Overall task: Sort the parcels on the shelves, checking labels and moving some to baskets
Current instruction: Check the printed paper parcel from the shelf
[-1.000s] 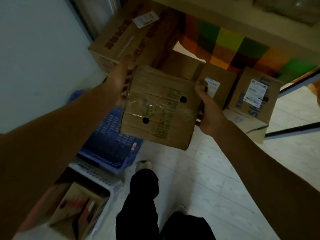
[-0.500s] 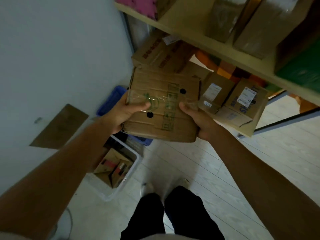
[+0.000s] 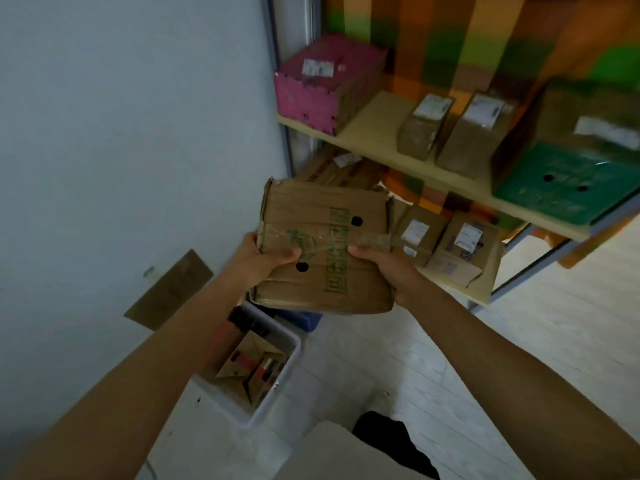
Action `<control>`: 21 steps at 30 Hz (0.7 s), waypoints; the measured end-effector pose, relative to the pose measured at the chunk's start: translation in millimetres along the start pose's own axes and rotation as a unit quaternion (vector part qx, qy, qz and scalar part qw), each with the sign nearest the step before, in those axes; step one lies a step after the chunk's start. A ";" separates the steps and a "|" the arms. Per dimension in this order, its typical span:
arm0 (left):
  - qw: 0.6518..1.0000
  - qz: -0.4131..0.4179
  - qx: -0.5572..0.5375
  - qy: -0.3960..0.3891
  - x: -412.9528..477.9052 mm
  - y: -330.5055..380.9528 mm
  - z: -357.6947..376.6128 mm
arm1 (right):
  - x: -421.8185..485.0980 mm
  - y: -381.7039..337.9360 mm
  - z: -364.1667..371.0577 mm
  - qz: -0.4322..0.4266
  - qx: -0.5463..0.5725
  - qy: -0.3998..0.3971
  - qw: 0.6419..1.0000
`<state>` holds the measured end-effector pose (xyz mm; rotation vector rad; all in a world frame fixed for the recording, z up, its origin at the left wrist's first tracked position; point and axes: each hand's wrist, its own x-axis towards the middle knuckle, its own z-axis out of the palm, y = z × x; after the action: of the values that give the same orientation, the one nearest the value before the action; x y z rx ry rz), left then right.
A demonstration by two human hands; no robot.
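far left, a flat brown cardboard piece [image 3: 169, 289] lies low against the pale wall. just right of it, on the floor, stands a white basket [image 3: 263, 410] with a few folded cartons [image 3: 249, 368] inside. above the basket the left hand [image 3: 261, 263] grips the left edge of a worn brown parcel [image 3: 329, 271], thumb laid over the top face and the other fingers curled beneath, out of sight. the parcel is held in the air in front of the shelves, roughly level, its top face showing green print, clear tape and two round black holes. under its lower edge a corner of a blue basket [image 3: 306, 320] shows on the floor. the right hand [image 3: 391, 271] holds the parcel's right side the same way, thumb on top, fingers wrapped under. behind and to the right, the upper shelf [image 3: 377, 147] carries a pink box [image 3: 322, 88] at its left end, then two small brown parcels [image 3: 424, 129] with white labels, then a green box [image 3: 568, 188] with what looks like a brown carton on it, though that part is blurred. the lower shelf [image 3: 493, 271] holds two labelled brown boxes [image 3: 420, 233] side by side, just right of the held parcel
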<state>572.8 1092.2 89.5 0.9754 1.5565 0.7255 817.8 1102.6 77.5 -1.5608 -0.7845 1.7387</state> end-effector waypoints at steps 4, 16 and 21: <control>0.994 0.033 -0.099 -0.019 -53.1 34.7 -24.0 | -57.7 -40.1 -6.7 -0.021 -0.012 -0.005 1.000; 0.958 0.195 -0.170 -0.121 -102.6 38.8 -29.7 | -131.3 -38.4 5.0 -0.184 -0.075 -0.085 0.976; 0.965 0.128 -0.195 -0.122 -106.6 36.8 -4.4 | -144.6 -45.4 -0.3 -0.153 -0.088 -0.026 0.984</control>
<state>581.8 1016.0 172.2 0.9355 1.0314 1.0078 831.3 1014.1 199.7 -1.4227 -1.1660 1.5224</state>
